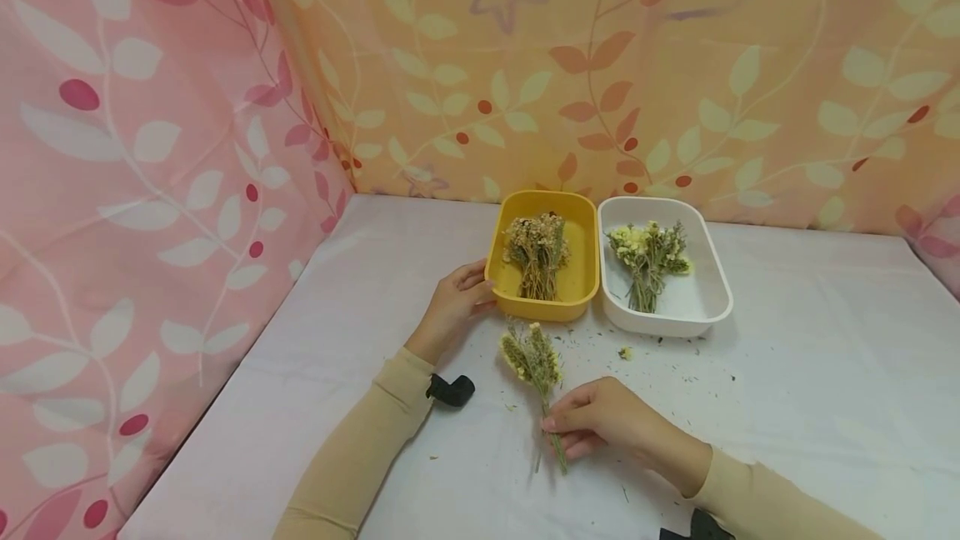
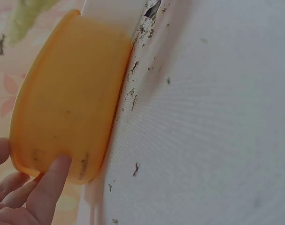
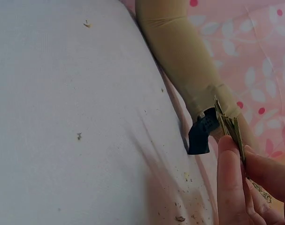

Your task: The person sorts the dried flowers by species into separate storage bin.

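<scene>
A small bunch of dried flowers (image 1: 534, 359), pale yellow at the head, is pinched by its stems between the thumb and fingers of my right hand (image 1: 611, 419). The bunch hangs just above the white table, heads pointing away. In the right wrist view the cut stem ends (image 3: 229, 124) stick out past the fingertips. My left hand (image 1: 459, 307) grips the near left corner of a yellow container (image 1: 581, 273), one finger (image 2: 50, 187) against its outer wall. Inside that container lies a bunch of brownish dried flowers (image 1: 538, 252).
A white container (image 1: 697, 290) stands against the yellow one's right side, holding pale yellow dried flowers (image 1: 648, 261). Flower crumbs and a loose yellow blossom (image 1: 626, 352) lie on the white table (image 1: 810, 390). Patterned cloth walls (image 1: 465, 82) rise behind and at the left.
</scene>
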Available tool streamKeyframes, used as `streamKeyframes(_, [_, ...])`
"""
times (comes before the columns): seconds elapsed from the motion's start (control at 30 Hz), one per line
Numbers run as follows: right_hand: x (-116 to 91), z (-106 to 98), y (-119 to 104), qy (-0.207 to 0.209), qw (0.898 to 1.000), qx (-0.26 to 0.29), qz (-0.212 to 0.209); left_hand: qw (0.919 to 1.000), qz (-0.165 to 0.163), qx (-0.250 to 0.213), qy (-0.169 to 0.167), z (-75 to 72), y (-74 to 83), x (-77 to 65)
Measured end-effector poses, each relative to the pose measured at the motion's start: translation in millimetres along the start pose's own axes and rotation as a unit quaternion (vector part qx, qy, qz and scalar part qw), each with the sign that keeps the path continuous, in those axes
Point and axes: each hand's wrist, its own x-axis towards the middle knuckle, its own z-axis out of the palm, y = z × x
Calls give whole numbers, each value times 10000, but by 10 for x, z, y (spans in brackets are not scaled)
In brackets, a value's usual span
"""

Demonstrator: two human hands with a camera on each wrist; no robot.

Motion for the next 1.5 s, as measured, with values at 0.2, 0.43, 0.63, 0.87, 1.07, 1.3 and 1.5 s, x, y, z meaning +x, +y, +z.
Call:
streamKeyframes(0.2, [-95,-76,-108,170,9997,-46,-158,10000,10,0,36,7,4,4])
streamKeyframes(0.43, [-151,-211,-231,376,9987,-237,-239,10000,-49,33,64,14,16,-4])
streamKeyframes(0.63, [-181,-314,-321,461,9980,-347,-267,10000,-32,38,63,9,8,2])
streamKeyframes(0.87, [-190,-424,-377,539,9971,-359,-392,10000,-4,-17,55,6,-2,14])
streamKeyframes(1.07, [-178,-478,-411,465,9975,-263,-452,10000,-6,-33,42,2,-5,17])
streamKeyframes(1.3, [-153,-590,-466,521,9968,-176,-572,10000,-32,-63,-7,-10,-8,23])
streamKeyframes(1.5, [-157,-711,-518,736,9955,-28,-600,10000,-95,-18,20,-2,-4,22])
